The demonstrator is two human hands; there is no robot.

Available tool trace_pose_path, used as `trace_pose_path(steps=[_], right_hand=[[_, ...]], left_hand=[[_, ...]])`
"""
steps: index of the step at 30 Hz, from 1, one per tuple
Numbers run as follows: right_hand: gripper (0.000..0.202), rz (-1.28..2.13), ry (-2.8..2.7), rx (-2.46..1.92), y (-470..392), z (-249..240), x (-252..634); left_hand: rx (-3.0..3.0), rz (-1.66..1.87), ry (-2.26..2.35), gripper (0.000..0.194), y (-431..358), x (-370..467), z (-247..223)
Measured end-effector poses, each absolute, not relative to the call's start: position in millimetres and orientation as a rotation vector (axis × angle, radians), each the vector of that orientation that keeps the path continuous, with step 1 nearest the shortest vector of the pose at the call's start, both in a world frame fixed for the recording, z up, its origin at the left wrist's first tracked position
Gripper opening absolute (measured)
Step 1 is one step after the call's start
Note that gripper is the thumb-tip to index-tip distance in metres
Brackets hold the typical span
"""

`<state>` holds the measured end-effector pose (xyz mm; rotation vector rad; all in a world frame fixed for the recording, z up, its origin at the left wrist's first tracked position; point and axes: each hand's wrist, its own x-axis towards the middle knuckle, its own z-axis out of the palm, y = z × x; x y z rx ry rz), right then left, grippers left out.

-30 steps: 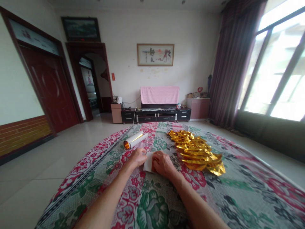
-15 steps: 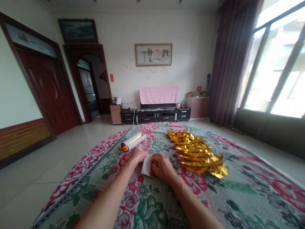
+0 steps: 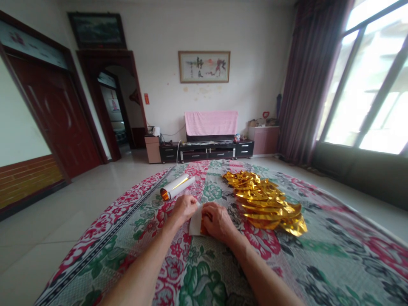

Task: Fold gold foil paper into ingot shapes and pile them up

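A sheet of paper (image 3: 195, 225), white on one face with a gold-orange part at its right, lies on the flowered tablecloth (image 3: 204, 280). My left hand (image 3: 186, 207) is closed in a pinch at the sheet's far left edge. Curled fingers of my right hand (image 3: 217, 219) press on the gold-orange part and grip it. Beyond my left hand lies a loose roll of white-backed gold foil paper (image 3: 177, 187). To the right of my right hand, a long heap of folded gold foil pieces (image 3: 267, 202) stretches across the cloth.
Past the round table's far edge stands a low black cabinet (image 3: 207, 153) with a pink cloth (image 3: 211, 123) over the object on it. A window (image 3: 376, 85) and dark curtain (image 3: 307, 85) are at the right, a red door (image 3: 60, 123) at the left.
My left hand has lifted slightly from the sheet's left side, its fingers now pinched at the far edge. My right hand has stayed on the gold-orange part. The view has tilted slightly.
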<state>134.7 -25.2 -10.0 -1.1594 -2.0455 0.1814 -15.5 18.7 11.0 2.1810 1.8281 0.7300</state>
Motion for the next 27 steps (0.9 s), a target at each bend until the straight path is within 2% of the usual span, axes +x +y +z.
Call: trace_pose_path(steps=[8, 27], right_hand=[[0.016, 0.188, -2.052, -1.172, -25.8, -8.4, 135.2], [0.015, 0.143, -2.094, -1.143, -26.2, -7.2, 131.3]], left_hand=[[2.285, 0.852, 1.701, 0.023, 16.2, -18.9, 5.8], [2.607, 0.805, 1.482, 0.026, 6.8, -19.9, 4.5]])
